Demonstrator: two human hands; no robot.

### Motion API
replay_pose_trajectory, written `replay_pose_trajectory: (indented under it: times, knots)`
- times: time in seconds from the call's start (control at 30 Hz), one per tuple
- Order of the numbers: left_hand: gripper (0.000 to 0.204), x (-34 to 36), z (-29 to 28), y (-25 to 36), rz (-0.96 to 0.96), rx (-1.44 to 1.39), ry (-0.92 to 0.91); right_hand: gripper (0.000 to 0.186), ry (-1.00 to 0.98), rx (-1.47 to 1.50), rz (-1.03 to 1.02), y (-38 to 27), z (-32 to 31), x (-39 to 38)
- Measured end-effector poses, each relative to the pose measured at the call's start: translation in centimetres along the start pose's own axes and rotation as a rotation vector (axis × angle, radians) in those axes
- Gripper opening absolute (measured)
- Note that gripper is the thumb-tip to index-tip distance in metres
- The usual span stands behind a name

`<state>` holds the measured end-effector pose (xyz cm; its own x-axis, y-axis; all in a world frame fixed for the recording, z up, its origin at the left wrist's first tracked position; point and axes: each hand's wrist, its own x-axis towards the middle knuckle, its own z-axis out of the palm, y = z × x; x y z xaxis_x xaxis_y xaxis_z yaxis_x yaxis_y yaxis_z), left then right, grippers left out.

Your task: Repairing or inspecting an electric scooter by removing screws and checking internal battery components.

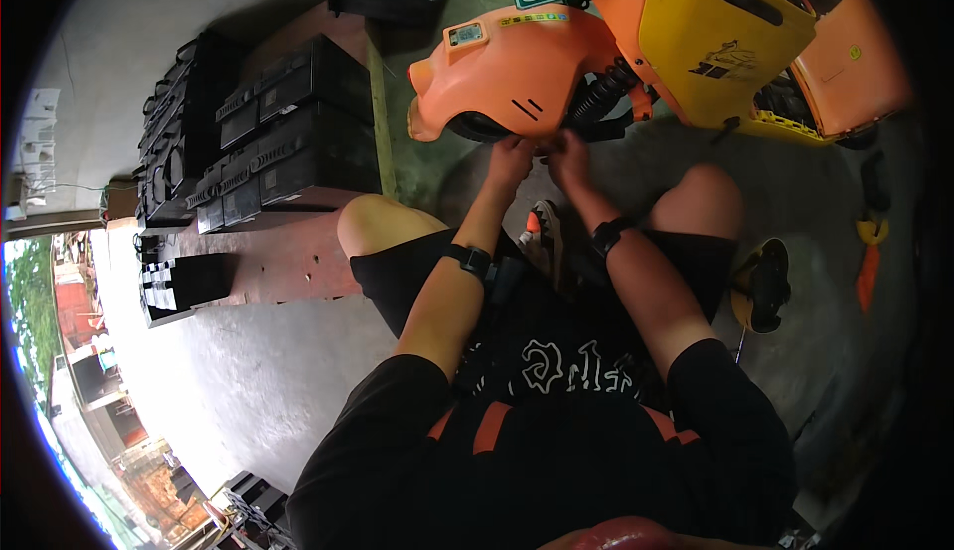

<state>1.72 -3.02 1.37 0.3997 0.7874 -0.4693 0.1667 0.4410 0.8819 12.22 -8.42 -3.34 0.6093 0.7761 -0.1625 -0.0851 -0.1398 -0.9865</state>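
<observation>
Left hand: we see our left hand (pixel 512 159) at the lower edge of the shell, its fingers bent inward; what they grip, we cannot tell.
Right hand: our right hand (pixel 569 157) is just beside the left one, also with curled fingers; the place between the two is small and dark for us, so a little part may be pinched there, but we cannot be sure.
Orange shell: the curved orange plastic scooter shell (pixel 522 68) is at the upper middle, directly beyond our hands, with a black rubber tyre (pixel 477 127) partly visible under it.
Spring: a black coiled metal spring (pixel 599 91) stands to the right of the shell, near a glossy yellow plastic panel (pixel 711 48).
Wrists: we wear a black square watch (pixel 469 260) on the left and a black band (pixel 611 236) on the right.
Boxes: black rectangular boxes with handles (pixel 303 123) are at our left, well apart from our hands.
</observation>
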Motion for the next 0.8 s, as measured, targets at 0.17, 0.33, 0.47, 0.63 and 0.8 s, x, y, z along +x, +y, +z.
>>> replay_pose_trajectory:
  times: [0.17, 0.33, 0.47, 0.63, 0.8]
  knots:
    - [0.010, 0.1, -0.1, -0.8, -0.051, -0.081, -0.023, 0.014, -0.007, -0.062, 0.008, 0.0, -0.1, -0.2]
    - [0.016, 0.4, -0.5, -1.1, -0.024, -0.096, -0.014, 0.016, -0.034, 0.043, 0.028, -0.3, -0.1, -0.2]
    - [0.020, 0.9, -0.8, -1.6, 0.048, -0.037, 0.009, 0.014, -0.040, 0.023, 0.009, -0.4, 0.0, -0.3]
    - [0.026, 1.6, -0.9, -1.5, 0.255, 0.271, 0.101, 0.014, -0.061, -0.022, -0.045, -0.5, 0.0, -0.1]
    - [0.027, 1.3, -0.4, -1.2, 0.180, 0.235, 0.080, 0.012, 0.004, -0.004, -0.009, -0.4, 0.1, -0.2]
